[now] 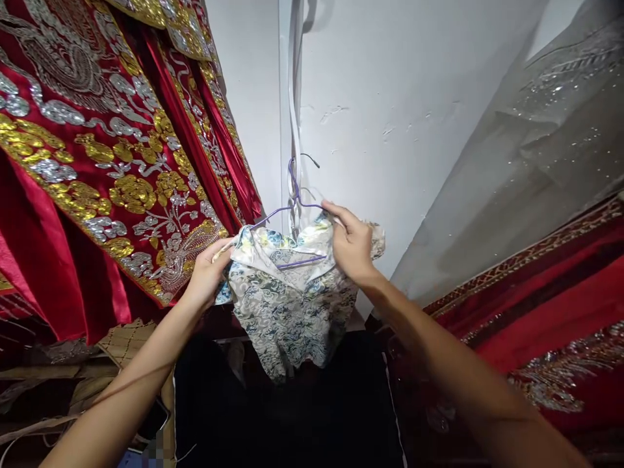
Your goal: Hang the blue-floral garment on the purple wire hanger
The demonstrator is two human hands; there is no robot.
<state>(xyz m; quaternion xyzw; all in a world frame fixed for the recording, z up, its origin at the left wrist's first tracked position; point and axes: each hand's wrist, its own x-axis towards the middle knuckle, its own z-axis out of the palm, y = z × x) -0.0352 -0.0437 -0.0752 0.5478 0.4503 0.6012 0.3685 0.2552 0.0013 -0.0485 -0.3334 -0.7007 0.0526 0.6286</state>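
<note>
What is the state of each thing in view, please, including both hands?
Patterned shirt: on the purple hanger, collar open
Purple hanger: inside the shirt, hook upward
Left hand: closed on one shirt shoulder
Right hand: closed on the other shoulder
Red embroidered garment: hanging, at left
White wall: scuffed

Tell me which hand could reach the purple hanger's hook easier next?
Probably the right hand: its fingertips are closer to the hook. The left hand is lower and farther away, pinching the floral shirt.
</note>
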